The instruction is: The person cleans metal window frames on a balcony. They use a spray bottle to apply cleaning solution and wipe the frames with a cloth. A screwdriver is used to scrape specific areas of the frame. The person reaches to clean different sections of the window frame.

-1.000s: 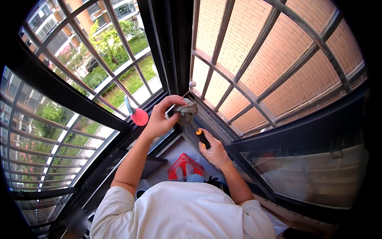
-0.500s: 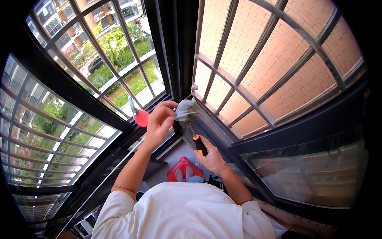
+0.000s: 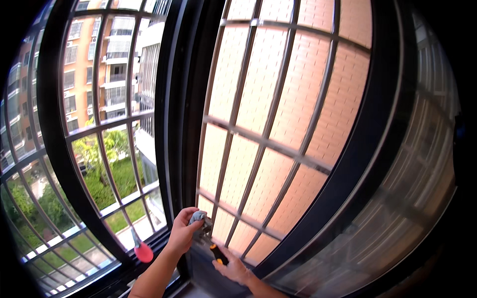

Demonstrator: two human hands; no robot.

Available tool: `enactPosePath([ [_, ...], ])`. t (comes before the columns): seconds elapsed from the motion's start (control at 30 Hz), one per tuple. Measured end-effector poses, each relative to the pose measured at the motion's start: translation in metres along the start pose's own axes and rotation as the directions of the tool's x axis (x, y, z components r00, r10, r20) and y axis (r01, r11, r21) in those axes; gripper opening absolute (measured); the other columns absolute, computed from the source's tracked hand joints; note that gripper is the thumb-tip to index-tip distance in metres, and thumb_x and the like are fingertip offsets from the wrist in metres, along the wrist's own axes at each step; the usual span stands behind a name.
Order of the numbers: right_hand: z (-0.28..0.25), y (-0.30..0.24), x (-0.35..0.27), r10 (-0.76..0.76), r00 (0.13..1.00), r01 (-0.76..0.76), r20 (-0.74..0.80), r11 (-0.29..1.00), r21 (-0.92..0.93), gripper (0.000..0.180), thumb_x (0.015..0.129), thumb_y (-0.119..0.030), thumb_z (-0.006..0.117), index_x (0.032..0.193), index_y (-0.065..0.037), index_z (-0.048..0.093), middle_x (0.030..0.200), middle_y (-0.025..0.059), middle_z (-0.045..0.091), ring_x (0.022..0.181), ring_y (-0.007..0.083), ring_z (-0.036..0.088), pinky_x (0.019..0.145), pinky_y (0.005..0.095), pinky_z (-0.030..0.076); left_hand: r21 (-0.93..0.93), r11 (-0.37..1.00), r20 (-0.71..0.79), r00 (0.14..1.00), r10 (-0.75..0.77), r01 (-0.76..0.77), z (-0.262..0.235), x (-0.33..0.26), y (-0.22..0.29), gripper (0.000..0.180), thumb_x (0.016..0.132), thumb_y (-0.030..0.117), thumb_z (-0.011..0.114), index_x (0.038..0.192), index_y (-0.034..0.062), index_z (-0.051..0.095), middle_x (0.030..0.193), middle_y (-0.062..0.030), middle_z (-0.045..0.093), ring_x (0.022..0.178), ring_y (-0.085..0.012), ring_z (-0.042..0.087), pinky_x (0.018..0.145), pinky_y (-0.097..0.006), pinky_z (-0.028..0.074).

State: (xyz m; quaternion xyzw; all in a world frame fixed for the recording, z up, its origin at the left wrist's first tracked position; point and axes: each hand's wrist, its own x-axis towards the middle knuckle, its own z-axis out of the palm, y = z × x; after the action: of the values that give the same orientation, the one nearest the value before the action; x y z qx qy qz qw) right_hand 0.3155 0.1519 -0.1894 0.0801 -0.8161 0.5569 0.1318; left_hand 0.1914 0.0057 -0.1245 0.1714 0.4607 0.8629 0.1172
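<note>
The left hand (image 3: 182, 234) is pinching the grey cloth (image 3: 197, 217) before the window bars (image 3: 281, 148). The right hand (image 3: 234, 269), lower, is closed around the handle of the tool (image 3: 219, 254), which points to the cloth; whether they touch, I cannot tell.

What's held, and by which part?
Right hand: tool, by its black-and-orange handle. Left hand: fingers at the grey-blue cloth's left side; whether they grip it can't be told.
</note>
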Motion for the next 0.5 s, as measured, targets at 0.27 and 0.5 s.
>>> enactPosePath([
  [0.27, -0.018, -0.035, 0.026, 0.257, 0.950, -0.306, 0.178, 0.882, 0.359, 0.058, 0.086, -0.015, 0.063, 0.135, -0.001, 0.034, 0.070, 0.0018, 0.052, 0.051, 0.0068, 0.047, 0.044, 0.0199, 0.037, -0.084, 0.996, 0.197, 0.980, 0.039, -0.022, 0.036, 0.015, 0.043, 0.033, 0.076, -0.012, 0.054, 0.104, 0.0044, 0.049, 0.101, -0.0118, 0.059, 0.096, -0.0237, 0.061, 0.086, -0.039, 0.050],
  [0.5, -0.007, -0.054, 0.039, 0.038, 0.999, -0.045, 0.023, 0.885, 0.463, 0.054, 0.088, -0.009, 0.059, 0.134, -0.002, 0.033, 0.066, 0.0001, 0.049, 0.047, 0.0065, 0.043, 0.041, 0.0203, 0.034, -0.317, 0.947, 0.360, 0.930, 0.072, 0.050, 0.064, 0.030, 0.088, 0.034, 0.074, -0.005, 0.043, 0.107, -0.0012, 0.047, 0.096, -0.0153, 0.056, 0.097, -0.0304, 0.060, 0.089, -0.043, 0.050],
])
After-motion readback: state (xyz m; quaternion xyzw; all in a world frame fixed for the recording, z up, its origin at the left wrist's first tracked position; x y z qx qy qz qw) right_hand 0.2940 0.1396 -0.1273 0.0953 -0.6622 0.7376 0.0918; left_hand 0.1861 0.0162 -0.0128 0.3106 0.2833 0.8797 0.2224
